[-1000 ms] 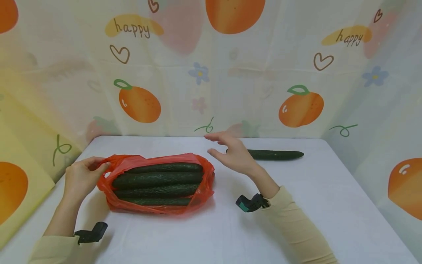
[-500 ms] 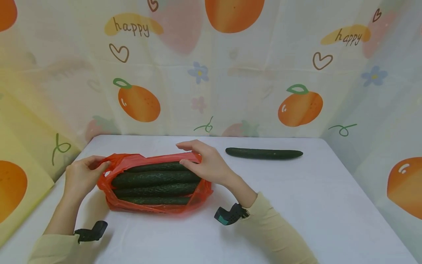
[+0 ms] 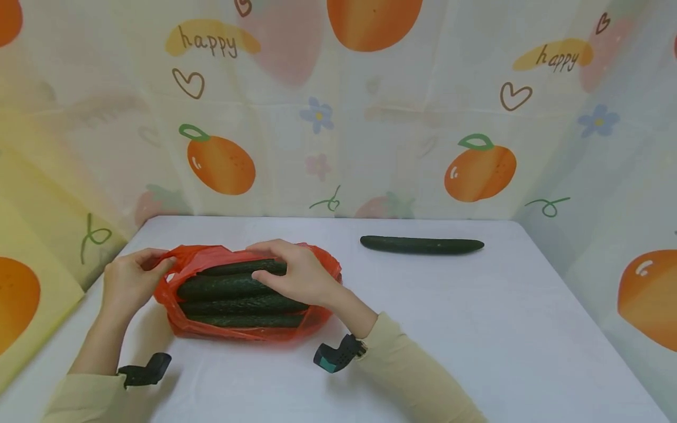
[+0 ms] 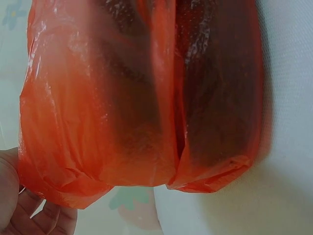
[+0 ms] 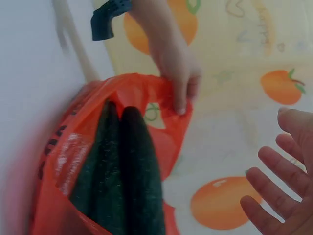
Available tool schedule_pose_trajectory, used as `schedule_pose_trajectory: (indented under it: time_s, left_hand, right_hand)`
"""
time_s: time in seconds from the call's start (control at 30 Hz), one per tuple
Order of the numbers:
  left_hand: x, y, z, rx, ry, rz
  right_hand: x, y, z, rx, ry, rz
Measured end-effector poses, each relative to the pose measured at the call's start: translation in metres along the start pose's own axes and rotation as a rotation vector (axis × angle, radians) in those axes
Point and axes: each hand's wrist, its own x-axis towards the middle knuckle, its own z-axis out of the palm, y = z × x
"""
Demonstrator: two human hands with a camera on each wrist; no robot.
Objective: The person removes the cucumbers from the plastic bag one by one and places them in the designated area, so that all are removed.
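Observation:
A red plastic bag [image 3: 182,326] lies on its side on the table, its mouth facing up and toward me. Several dark green cucumbers [image 3: 227,288] lie side by side in it. My left hand [image 3: 129,279] pinches the bag's left edge between thumb and fingers; in the left wrist view the fingertips are partly behind the red film. Over the bag's right half hovers my right hand [image 3: 301,273], thumb and fingers spread apart, holding nothing. The right wrist view shows its fingers [image 5: 276,188] beside the bag opening and the cucumbers.
One more cucumber [image 3: 422,245] lies at the back of the white table [image 3: 465,329], right of the bag. A patterned cloth [image 3: 381,135] with oranges and hearts hangs behind the table and along its sides. Both wrists wear black camera mounts [image 3: 338,354].
My right hand has moved left from near the lone cucumber to above the bag, uncovering that cucumber. The left hand keeps its pinch on the bag edge.

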Motion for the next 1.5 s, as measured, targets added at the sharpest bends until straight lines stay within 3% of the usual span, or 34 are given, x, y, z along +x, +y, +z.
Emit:
schedule_pose_trajectory:
  time_s: [0.17, 0.53, 1.0, 1.23, 1.5]
  left_hand:
    - [-0.001, -0.003, 0.0, -0.012, -0.021, -0.022]
    - [-0.002, -0.007, 0.001, -0.016, -0.002, -0.016]
    - [-0.001, -0.006, 0.002, -0.007, 0.002, 0.01]
    - [0.0, -0.005, 0.001, -0.012, 0.002, 0.009]
    - [-0.001, -0.006, 0.002, -0.019, 0.001, -0.003]
  right_hand:
    - [0.004, 0.005, 0.014, 0.014, -0.046, 0.05]
    - [0.01, 0.023, 0.03, -0.056, -0.111, 0.175]
    - [0.01, 0.036, 0.04, -0.255, -0.158, 0.332]
    - [0.012, 0.04, 0.047, -0.437, -0.212, 0.354]
    - [0.008, 0.039, 0.052, -0.513, -0.197, 0.363]
